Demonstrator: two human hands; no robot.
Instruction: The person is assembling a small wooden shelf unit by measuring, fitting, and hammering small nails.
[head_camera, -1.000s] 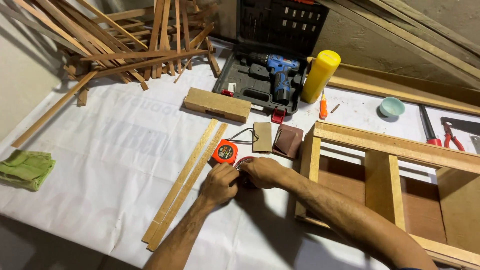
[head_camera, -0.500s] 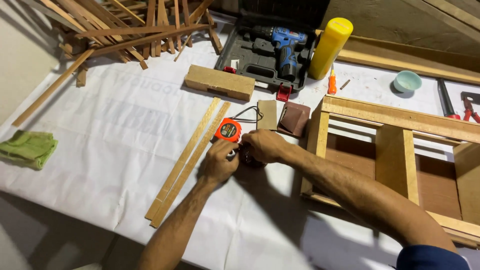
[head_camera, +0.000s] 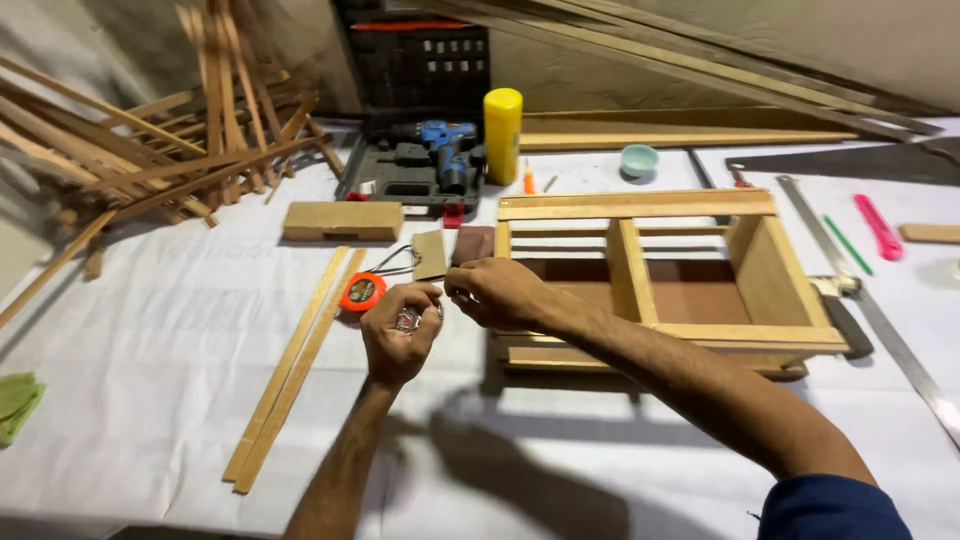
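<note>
Two forearms reach in from the near edge and meet over the white-covered counter (head_camera: 150, 380). Left hand (head_camera: 400, 335) is cupped palm up, loosely curled around a small heap of shiny metal bits (head_camera: 407, 320), probably nails or screws. Right hand (head_camera: 497, 292) pinches its fingertips together beside that heap. Just beyond lie an orange tape measure (head_camera: 362, 292) to the left and a wooden frame (head_camera: 660, 280) to the right.

A woodworking shop: slats (head_camera: 150, 150) heaped at the table's far left corner, a drill (head_camera: 447, 150), saw (head_camera: 850, 160), glue bottle (head_camera: 502, 122).
</note>
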